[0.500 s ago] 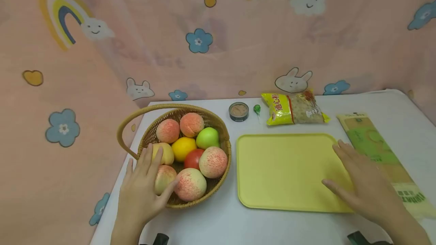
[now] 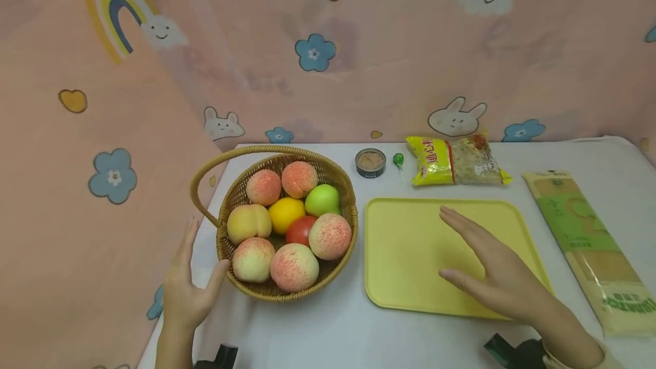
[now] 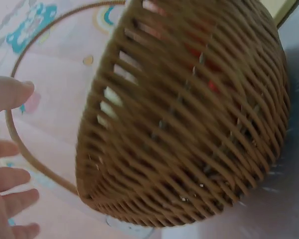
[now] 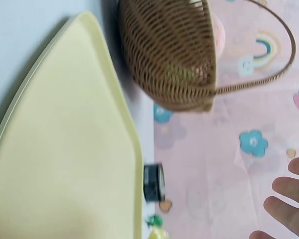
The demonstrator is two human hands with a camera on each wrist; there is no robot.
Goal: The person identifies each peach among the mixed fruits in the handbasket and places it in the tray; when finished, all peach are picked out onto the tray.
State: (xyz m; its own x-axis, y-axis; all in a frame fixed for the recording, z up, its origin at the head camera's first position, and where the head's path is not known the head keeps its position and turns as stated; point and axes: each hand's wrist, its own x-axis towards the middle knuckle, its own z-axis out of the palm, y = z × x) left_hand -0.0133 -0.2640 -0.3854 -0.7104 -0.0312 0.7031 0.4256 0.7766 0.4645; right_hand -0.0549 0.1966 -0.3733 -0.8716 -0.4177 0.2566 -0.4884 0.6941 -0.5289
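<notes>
A wicker basket (image 2: 287, 295) with a tall hoop handle holds several peaches (image 2: 294, 267), a yellow lemon-like fruit (image 2: 286, 215), a green apple (image 2: 323, 200) and a red fruit (image 2: 299, 230). Just left of its rim is my left hand (image 2: 187, 289), fingers straight and thumb spread, holding nothing. In the left wrist view the basket's woven side (image 3: 189, 124) fills most of the picture, with the fingers at the left edge. My right hand (image 2: 499, 275), also with straight fingers and nothing in it, hovers over the right part of a yellow tray (image 2: 410, 255).
Behind the tray stand a small round tin (image 2: 370, 163), a green lollipop (image 2: 398, 160) and a yellow-and-clear food bag (image 2: 456, 159). A long flat green-and-tan packet (image 2: 589, 244) lies to the right. Patterned pink cloth (image 2: 359, 73) hangs behind the white table (image 2: 318, 335).
My left hand has moved left and down, from over the basket's fruit to beside its rim. My right hand has shifted left over the tray. The head view has turned slightly.
</notes>
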